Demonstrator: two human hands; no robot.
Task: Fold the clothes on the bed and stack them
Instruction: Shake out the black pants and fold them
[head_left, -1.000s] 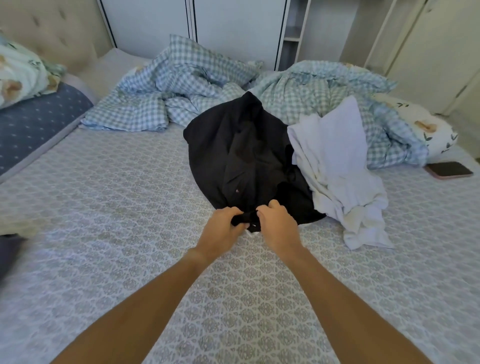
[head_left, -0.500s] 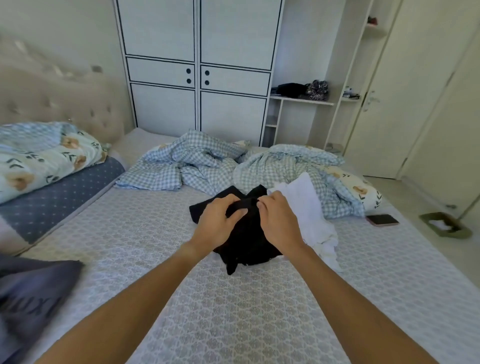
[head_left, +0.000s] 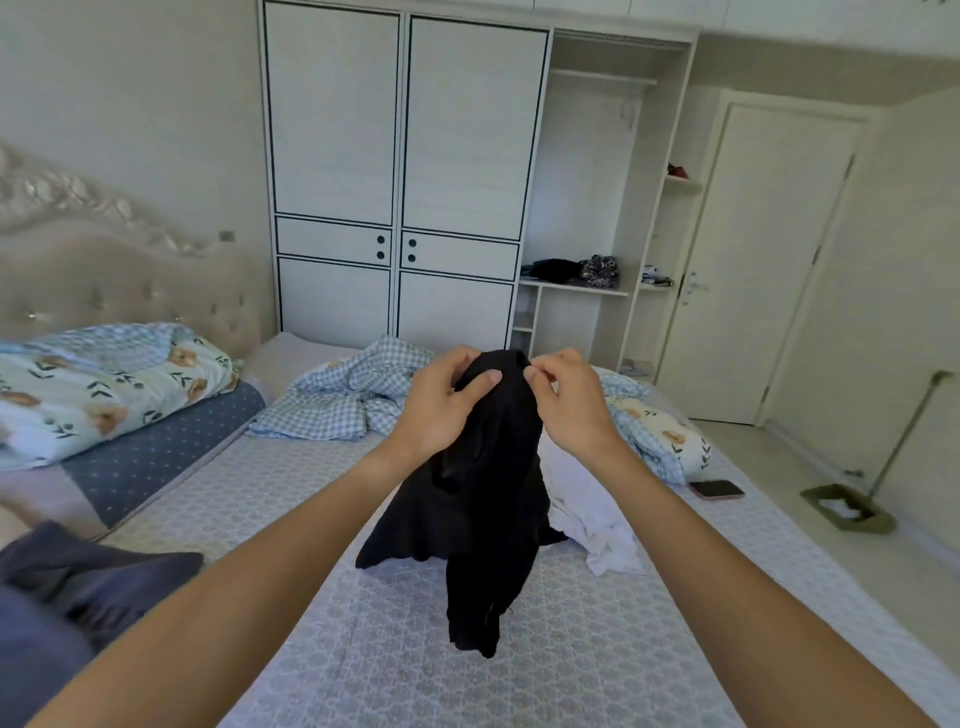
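Note:
A black garment (head_left: 485, 514) hangs bunched in the air above the bed (head_left: 597, 649), its lower end dangling just over the sheet. My left hand (head_left: 441, 400) grips its top edge on the left side. My right hand (head_left: 569, 400) pinches the same edge on the right. A crumpled white garment (head_left: 592, 509) lies on the bed just right of the black one. A dark grey-blue garment (head_left: 83, 577) lies at the bed's near left.
A blue checked duvet (head_left: 343, 400) is heaped at the far side of the bed. Floral pillows (head_left: 104, 379) lie at the left, and a phone (head_left: 716, 489) near the right edge. A wardrobe (head_left: 405, 182) stands behind; a dustpan (head_left: 847, 506) is on the floor.
Both hands have lifted the black garment off the bed, from lying flat to hanging at chest height. My view has tilted up toward the wardrobe.

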